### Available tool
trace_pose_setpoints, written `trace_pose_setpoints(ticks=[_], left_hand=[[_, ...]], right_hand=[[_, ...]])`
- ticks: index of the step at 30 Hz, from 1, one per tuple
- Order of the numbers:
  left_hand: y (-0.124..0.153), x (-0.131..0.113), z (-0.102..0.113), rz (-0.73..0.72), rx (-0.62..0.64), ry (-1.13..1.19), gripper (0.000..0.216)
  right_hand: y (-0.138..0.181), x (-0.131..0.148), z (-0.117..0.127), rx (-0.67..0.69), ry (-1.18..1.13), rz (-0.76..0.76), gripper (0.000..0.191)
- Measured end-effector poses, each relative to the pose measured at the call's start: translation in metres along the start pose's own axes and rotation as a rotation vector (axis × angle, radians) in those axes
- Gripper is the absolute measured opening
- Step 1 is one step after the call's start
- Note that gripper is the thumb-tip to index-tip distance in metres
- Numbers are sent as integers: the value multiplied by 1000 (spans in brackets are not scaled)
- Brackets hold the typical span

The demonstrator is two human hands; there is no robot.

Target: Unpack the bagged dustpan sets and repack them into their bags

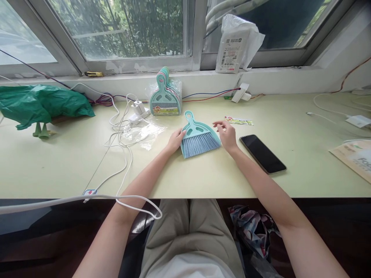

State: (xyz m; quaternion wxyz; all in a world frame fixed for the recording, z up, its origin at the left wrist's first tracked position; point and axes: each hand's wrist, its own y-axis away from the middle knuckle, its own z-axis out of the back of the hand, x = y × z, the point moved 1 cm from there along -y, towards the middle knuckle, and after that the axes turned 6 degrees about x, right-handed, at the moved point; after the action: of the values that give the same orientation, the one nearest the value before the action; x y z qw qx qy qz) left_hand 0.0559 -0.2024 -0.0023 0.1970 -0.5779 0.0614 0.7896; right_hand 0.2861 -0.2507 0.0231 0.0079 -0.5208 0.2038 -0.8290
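Note:
A small teal dustpan with a grey-blue brush set in it [198,136] lies on the pale table [58,162] in front of me. My left hand [175,141] rests against its left edge, fingers curled onto the pan's side. My right hand [225,134] hovers at its right edge with fingers stretched out, holding nothing. A paper label strip [239,121] lies just beyond my right hand. Behind stands a wrapped stack of the same dustpan sets [165,94].
A black phone [262,153] lies right of my right hand. Clear plastic wrap [142,133], white cables and a charger [136,110] sit to the left. A green plastic bag [40,103] lies far left, a white parcel [236,44] on the sill, a paper packet [355,157] far right.

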Motion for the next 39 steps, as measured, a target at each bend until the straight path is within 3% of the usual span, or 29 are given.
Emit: trace_pose_setpoints(ticks=[2, 5, 20, 35, 39], left_hand=[[3, -5, -4, -10, 23, -53, 29], [8, -12, -9, -18, 48, -124, 31], [16, -24, -15, -60, 146, -190, 39], [13, -24, -12, -91, 183, -135, 40], [12, -24, -12, -90, 196, -170, 41]], right_hand=[[8, 10, -11, 150, 263, 196, 23], [19, 19, -23, 239, 475, 292, 28], [24, 17, -29, 193, 837, 303, 37], [17, 12, -25, 188, 597, 193, 37], [15, 16, -26, 175, 369, 89, 35]])
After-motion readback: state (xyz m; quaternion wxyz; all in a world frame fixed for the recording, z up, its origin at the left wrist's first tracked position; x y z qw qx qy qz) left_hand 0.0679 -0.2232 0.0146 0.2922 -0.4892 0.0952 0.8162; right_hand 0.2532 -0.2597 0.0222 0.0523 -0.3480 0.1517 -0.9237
